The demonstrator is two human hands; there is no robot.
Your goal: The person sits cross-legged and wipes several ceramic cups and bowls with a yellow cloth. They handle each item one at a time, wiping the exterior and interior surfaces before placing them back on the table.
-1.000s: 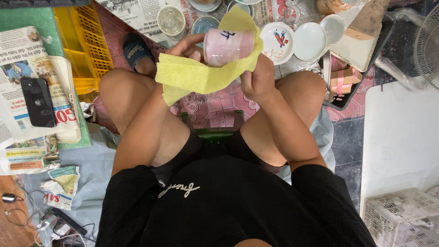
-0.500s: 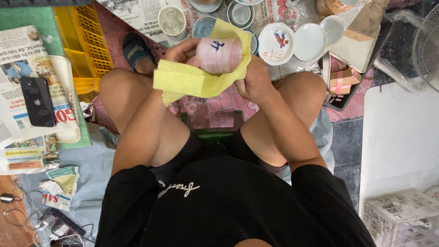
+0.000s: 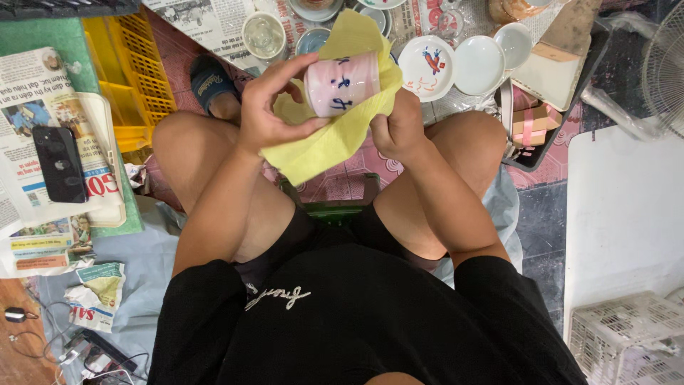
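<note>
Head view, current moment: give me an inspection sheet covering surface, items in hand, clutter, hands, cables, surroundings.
Surface: tiled floor partly covered by newspaper.
Items in hand: pink cup with blue marks, lying sideways on a yellow cloth.
Clutter: small dishes, a white dish with red and blue painting, a glass, black phone, yellow crate.
Hands: left hand grips the cup's base end; right hand supports cloth and cup from beneath.
Cables: tangled wires at lower left.
Surroundings: fan, white basket, sandal.
</note>
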